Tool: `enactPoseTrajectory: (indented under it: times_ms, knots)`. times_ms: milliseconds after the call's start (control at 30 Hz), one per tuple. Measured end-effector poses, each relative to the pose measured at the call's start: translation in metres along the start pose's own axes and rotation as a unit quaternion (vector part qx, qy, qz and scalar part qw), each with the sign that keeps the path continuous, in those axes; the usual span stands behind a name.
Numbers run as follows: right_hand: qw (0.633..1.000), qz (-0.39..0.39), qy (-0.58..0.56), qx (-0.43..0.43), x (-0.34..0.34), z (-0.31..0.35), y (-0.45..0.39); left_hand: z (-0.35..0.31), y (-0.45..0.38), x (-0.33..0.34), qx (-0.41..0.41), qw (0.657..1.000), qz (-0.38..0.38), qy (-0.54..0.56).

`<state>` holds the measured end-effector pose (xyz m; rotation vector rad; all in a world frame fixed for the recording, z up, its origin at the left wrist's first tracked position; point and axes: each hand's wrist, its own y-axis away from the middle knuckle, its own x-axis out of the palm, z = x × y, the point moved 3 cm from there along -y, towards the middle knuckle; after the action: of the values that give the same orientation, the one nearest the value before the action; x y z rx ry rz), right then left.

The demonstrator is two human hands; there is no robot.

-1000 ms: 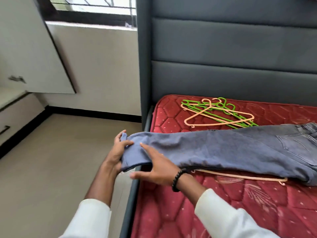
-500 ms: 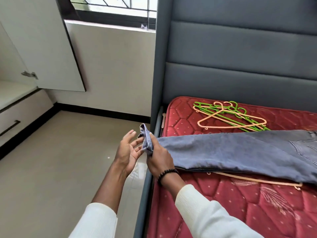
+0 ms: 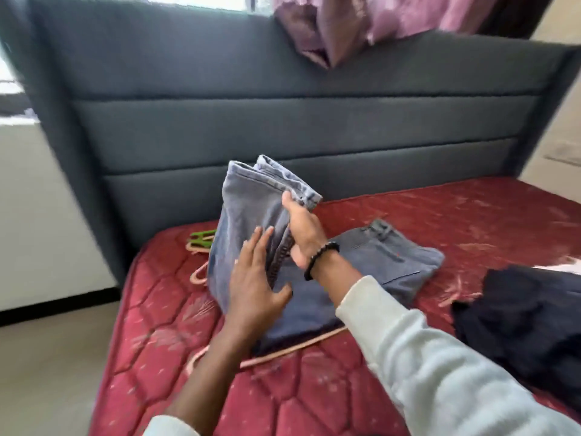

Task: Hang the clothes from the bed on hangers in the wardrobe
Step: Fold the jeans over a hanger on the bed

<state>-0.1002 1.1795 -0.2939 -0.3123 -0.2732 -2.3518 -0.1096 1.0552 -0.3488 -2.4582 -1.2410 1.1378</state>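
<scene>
**Folding jeans over a hanger, nothing hung yet**

Folding the grey jeans [image 3: 317, 278] on the bed [image 3: 471, 228], the right hand [image 3: 303, 234] clamps the raised legs; the left hand [image 3: 254, 278] presses them with fingers spread. A peach hanger [image 3: 298, 347] lies beneath. Dark clothes [image 3: 522, 309] and spare hangers [image 3: 201, 242] wait on the red quilted mattress before a grey headboard [image 3: 283, 121].

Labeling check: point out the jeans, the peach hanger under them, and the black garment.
jeans [image 3: 251, 202]: head view, lifted leg fabric.
peach hanger [image 3: 292, 347]: head view, bar showing below the jeans.
black garment [image 3: 528, 313]: head view, middle of the pile.
</scene>
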Motion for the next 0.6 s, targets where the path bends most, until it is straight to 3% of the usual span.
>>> enactPoseTrajectory:
  times_ms: [267,367,500,567,600]
  knots:
    - [0.992,-0.112,-0.043,0.034,-0.244,0.025,-0.104,-0.037,-0.077,0.211,0.070,0.974,0.094,-0.193]
    - [0.985,-0.159,0.039,0.055,-0.314,0.001,-0.132,-0.032,-0.071,0.258,0.030,0.959,0.162,-0.229]
    - [0.927,-0.258,0.252,0.100,-0.395,-0.058,-0.159,-0.003,-0.050,0.296,-0.018,0.930,0.267,-0.251]
    - [0.883,-0.292,0.357,0.088,-0.388,-0.065,-0.144,0.005,-0.051,0.300,-0.019,0.936,0.305,-0.175]
    - [0.842,-0.313,0.436,0.061,-0.385,-0.064,-0.139,0.006,-0.055,0.294,-0.032,0.943,0.316,-0.102]
